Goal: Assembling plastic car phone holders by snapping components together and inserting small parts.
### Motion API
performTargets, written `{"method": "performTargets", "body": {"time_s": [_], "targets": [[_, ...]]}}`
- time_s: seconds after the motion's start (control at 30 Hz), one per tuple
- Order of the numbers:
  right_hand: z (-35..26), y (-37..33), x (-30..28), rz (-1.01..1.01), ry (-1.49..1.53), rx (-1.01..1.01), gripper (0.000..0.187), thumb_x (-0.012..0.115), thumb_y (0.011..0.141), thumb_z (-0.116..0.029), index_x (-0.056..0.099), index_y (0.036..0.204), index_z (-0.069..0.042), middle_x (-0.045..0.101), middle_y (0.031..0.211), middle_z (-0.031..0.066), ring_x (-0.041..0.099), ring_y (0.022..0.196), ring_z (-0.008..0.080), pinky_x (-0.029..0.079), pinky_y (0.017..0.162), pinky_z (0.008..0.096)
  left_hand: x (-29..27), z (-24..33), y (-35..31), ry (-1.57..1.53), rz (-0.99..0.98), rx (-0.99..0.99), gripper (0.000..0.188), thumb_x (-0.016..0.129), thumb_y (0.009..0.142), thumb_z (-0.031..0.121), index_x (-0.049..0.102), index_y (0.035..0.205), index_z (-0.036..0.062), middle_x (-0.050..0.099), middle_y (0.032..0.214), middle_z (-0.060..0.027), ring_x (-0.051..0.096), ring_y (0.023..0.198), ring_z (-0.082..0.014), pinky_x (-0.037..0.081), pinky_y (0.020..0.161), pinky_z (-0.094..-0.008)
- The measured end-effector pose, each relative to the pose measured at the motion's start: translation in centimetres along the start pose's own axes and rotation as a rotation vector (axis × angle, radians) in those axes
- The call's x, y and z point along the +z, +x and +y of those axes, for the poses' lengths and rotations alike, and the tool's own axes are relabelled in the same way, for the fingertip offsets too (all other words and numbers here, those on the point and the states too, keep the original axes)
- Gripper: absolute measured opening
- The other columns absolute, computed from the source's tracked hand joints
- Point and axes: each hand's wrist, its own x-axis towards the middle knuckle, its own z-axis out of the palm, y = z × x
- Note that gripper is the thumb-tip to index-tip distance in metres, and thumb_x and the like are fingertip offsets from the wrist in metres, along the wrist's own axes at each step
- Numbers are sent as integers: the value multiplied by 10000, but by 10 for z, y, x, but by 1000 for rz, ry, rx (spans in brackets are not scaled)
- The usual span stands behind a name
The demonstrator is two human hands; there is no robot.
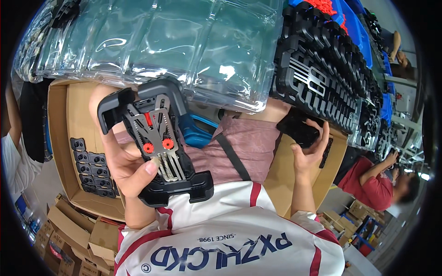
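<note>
Black clamp (155,131) occupies left hand (120,158); right hand (307,155) grips dark block (294,126); I see clear trays (161,41) obstructing far side, open carton (59,138) below, cardboard boxes (69,225) lower left

A black holder (155,131), its mechanism exposed, tilts in the left hand (123,169), showing a metal plate (151,134), two red gears (168,144) and coil springs (165,169). A black panel (297,129) sits angled in the right hand (310,154).

Pale grey floor (335,198) shows on both sides. Open cardboard cartons (69,225) crowd the lower left; at lower right, more brown boxes (359,210) sit near a blue rack (367,236). Bright white lights (424,176) glare at far right.
</note>
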Motion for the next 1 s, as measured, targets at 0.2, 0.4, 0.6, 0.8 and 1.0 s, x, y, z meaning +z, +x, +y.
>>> {"method": "performTargets", "body": {"time_s": [0.2,0.4,0.6,0.8,1.0], "targets": [[18,-9,19,111,147,102,893,750,662,-29,245,1397,21,542,1200,178,548,1046,259,413,949,347,-14,-7,-2,60,-107,32,955,501,629,-54,22,1450,36,566,1065,-349,658,670,-297,554,687,-451],[40,-19,34,103,216,103,839,735,669,-14,284,1375,28,551,1195,179,555,1037,257,420,941,348,-31,-12,6,98,-334,133,932,496,638,-40,36,1444,42,562,1056,-375,657,623,-315,588,613,-487],[44,-20,48,105,59,-25,745,693,639,9,374,1313,9,536,1214,175,548,1037,258,411,954,344,14,9,4,203,45,-1,1009,559,685,-32,-53,1482,58,563,1187,-238,581,624,-141,457,635,-185],[-35,-10,63,43,369,-27,776,672,591,-42,387,1311,-70,516,1214,161,544,1040,287,427,931,375,23,15,-4,146,82,-90,892,515,794,-112,-24,1478,80,636,1034,-170,547,663,-92,398,578,-149],[-103,27,85,-142,746,-229,840,678,589,-37,336,1354,-96,496,1227,145,544,1048,296,433,928,421,39,15,-5,69,177,-81,710,494,842,-134,145,1433,48,659,949,-141,558,682,-90,422,606,-152]]}}
